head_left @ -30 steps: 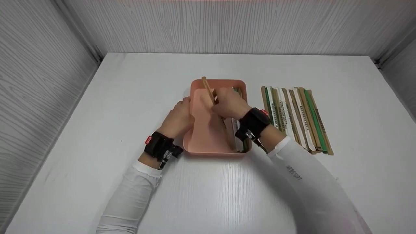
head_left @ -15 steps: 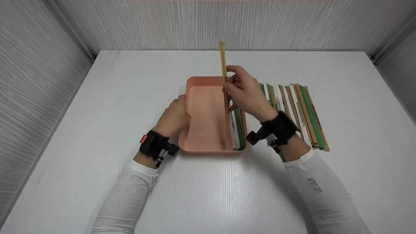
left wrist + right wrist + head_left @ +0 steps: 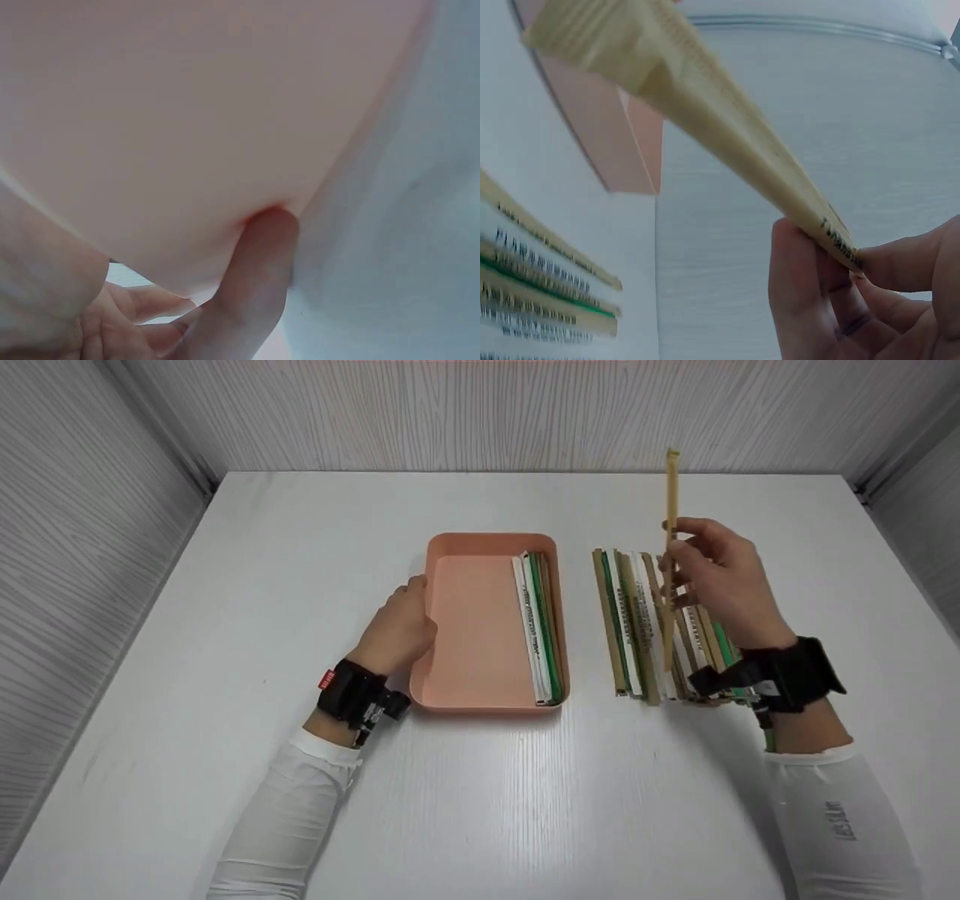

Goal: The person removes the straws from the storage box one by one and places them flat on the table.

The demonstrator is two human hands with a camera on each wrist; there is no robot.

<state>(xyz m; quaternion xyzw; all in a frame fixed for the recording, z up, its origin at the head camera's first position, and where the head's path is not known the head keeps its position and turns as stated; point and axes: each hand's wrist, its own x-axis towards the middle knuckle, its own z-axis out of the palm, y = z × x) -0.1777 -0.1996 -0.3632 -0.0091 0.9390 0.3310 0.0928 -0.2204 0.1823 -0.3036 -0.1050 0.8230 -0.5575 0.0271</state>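
Note:
My right hand (image 3: pixel 727 577) pinches a brown paper-wrapped straw (image 3: pixel 672 495) between thumb and fingers, holding it near upright over a row of wrapped straws. In the right wrist view the straw's printed brown paper (image 3: pixel 735 142) runs up from the fingertips to a flat crimped end. My left hand (image 3: pixel 396 630) grips the left side of a pink tray (image 3: pixel 491 709), and in the left wrist view its thumb (image 3: pixel 259 270) presses the tray's wall. Along the tray's right side lie several wrapped straws (image 3: pixel 538 630), white, green and brown.
Right of the tray, a row of wrapped straws (image 3: pixel 626 622) in brown, green and white lies side by side on the white table (image 3: pixel 465 795), partly hidden by the right hand. Grey wood-grain panels (image 3: pixel 480 416) stand at the back and sides.
My right hand has lifted the brown straw out of the tray and carried it right, over the row. The left hand stays at the tray's side.

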